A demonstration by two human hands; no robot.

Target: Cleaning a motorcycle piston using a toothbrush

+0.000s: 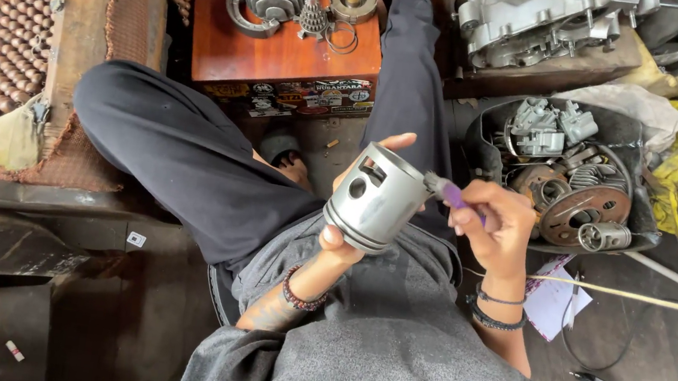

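Gripping the smooth metal piston (pixel 374 197), your left hand (pixel 350 218) is clasping it; your right hand (pixel 496 227) is pinching a purple-handled brush (pixel 445 191); at 3 o'clock, a black tub (pixel 482 152) is holding greasy engine parts (pixel 569 180).

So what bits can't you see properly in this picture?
All in the head view:
- Piston: its far side and inside are turned away; the left hand covers part of it.
- Purple-handled tool: the right hand wraps the handle; its tip is blurred.
- Engine casing: cut off by the top edge.
- Black tub: the parts piled in it hide its bottom.
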